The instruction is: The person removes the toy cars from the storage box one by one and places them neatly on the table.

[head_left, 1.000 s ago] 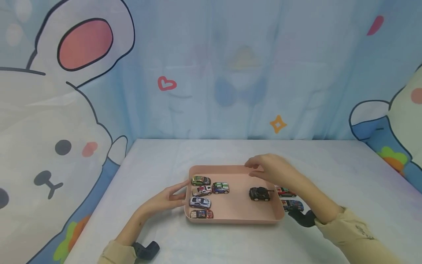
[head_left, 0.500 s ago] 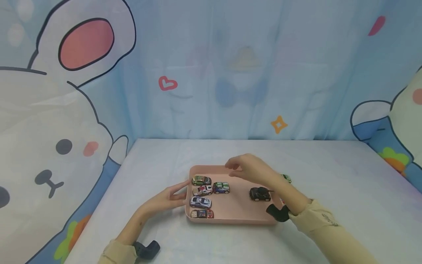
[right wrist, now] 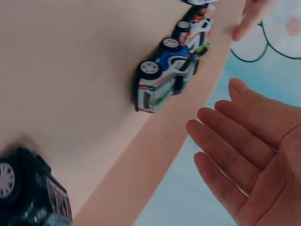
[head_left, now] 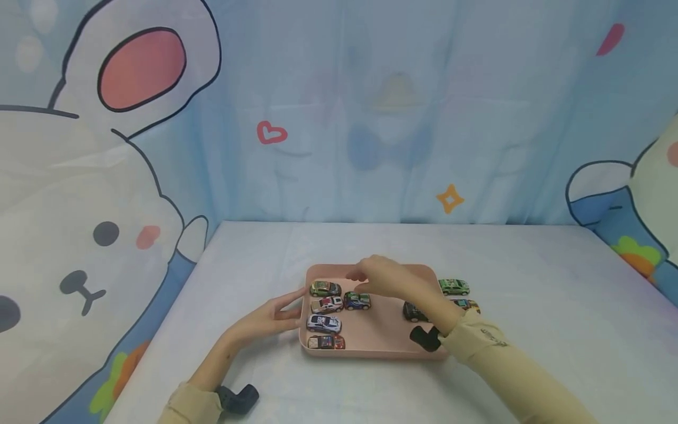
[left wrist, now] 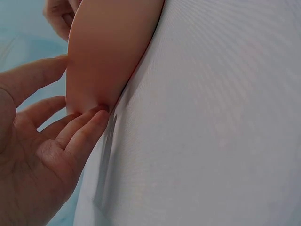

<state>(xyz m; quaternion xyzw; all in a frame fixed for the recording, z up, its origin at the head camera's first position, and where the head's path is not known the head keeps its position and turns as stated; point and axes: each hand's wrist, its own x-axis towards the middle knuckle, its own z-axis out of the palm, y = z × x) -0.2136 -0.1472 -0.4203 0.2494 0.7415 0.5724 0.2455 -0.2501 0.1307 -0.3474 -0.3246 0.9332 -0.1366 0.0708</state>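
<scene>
Leftward slides the right hand [head_left: 385, 277] since the earlier frames, now over the far part of the pink, round-cornered rectangular tray [head_left: 381, 338]. Head view: it hovers near the blue, white and green toy car [head_left: 357, 300], which sits in the tray beside four multicoloured toy cars [head_left: 324, 323] stacked along the left end, perhaps to save room. Apart at the right, partly behind the arm, is a black toy vehicle [head_left: 414, 311]; outside, a bright green toy car [head_left: 454, 287] stands on the white-covered bench [head_left: 270, 368]. Left wrist view: fingers of the left hand [left wrist: 49, 155] rest extended against the tray's outer wall, probably steadying it. Right wrist view: right fingers loosely extended, holding nothing!
</scene>
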